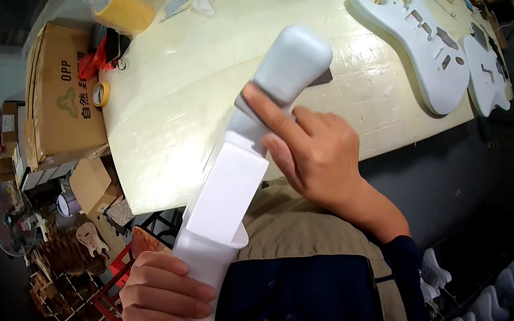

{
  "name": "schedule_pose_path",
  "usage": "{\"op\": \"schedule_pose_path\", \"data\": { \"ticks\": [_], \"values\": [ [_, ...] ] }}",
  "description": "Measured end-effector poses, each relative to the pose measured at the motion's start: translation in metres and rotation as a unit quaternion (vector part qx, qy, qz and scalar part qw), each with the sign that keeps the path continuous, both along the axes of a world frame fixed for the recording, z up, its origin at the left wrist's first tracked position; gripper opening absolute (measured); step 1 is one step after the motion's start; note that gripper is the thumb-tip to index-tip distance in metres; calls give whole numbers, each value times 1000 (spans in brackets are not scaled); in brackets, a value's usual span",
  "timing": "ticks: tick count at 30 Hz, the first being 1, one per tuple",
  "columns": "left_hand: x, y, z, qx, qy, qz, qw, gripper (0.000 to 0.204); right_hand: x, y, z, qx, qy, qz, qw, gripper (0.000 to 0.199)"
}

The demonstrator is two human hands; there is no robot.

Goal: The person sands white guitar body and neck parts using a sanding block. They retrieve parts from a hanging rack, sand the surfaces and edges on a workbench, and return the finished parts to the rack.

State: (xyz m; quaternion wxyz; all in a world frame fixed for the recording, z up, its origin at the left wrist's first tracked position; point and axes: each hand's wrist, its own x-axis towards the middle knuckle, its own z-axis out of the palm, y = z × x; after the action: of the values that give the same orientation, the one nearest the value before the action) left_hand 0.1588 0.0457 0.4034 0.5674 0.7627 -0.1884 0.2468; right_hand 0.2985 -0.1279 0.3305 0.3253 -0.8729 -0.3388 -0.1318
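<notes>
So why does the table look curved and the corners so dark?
Head view: the fisheye lens bends the pale table toward the rim and blackens the corners. Light glares off the tabletop near its lower edge; the white guitar neck, held by the left hand and right hand, looks sharp.

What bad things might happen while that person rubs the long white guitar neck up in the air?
The guitar neck hangs in the air, gripped low by the left hand, so it might slip. The right hand presses a small grey sheet with its fingertips, which might scrape. The neck's tip might bump the table.
</notes>
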Motion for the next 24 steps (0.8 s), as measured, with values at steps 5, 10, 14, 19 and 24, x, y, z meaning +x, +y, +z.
{"op": "schedule_pose_path", "data": {
  "ticks": [5,10,14,19,24],
  "values": [
    [-16,19,9,85,76,-18,993,56,2,-6,-7,-40,-92,-34,994,49],
    [-13,15,15,94,109,4,990,52,-16,-2,-5,-20,9,-8,1000,50],
    [1,-2,4,-22,12,-14,1000,9,7,-7,-6,-89,-158,-82,980,53],
    [-6,10,10,7,58,-14,998,26,13,-24,-3,167,-126,-80,974,48],
    [-2,9,1,-3,3,-31,999,8,1,-34,-18,117,-155,-66,979,51]
  ]
}}
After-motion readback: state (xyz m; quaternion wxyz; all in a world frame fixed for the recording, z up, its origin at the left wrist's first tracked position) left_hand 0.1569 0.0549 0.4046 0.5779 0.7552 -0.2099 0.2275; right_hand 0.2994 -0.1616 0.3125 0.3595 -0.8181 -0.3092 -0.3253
